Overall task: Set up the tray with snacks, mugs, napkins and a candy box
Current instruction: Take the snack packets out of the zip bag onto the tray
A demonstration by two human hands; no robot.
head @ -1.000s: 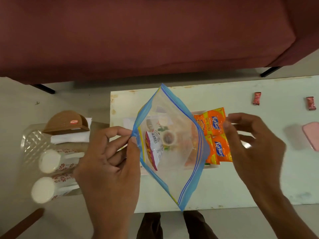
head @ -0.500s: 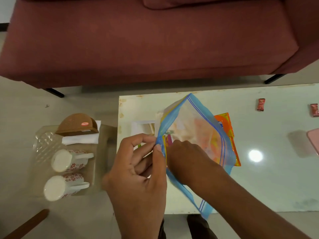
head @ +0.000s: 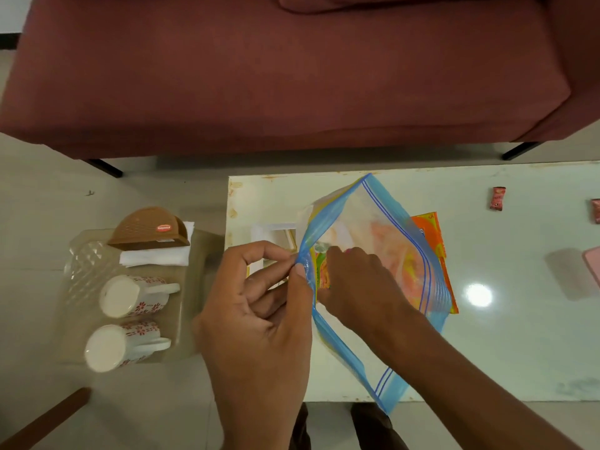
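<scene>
The left hand (head: 259, 319) pinches the rim of the zip-lock bag (head: 383, 222) over the table (head: 519, 336), while the right hand (head: 354, 280) inside curls round a green-yellow snack packet (head: 322, 274); holding the mouth wide should let it lift clear toward the tray (head: 81, 251) at nine o'clock.

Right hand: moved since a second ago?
Yes. The right hand went leftward, from beside the orange packets into the mouth of the zip bag, near the left hand.

Two mugs (head: 130, 295) (head: 118, 345), two candies (head: 496, 198) (head: 596, 211), one zip bag (head: 373, 203)
</scene>
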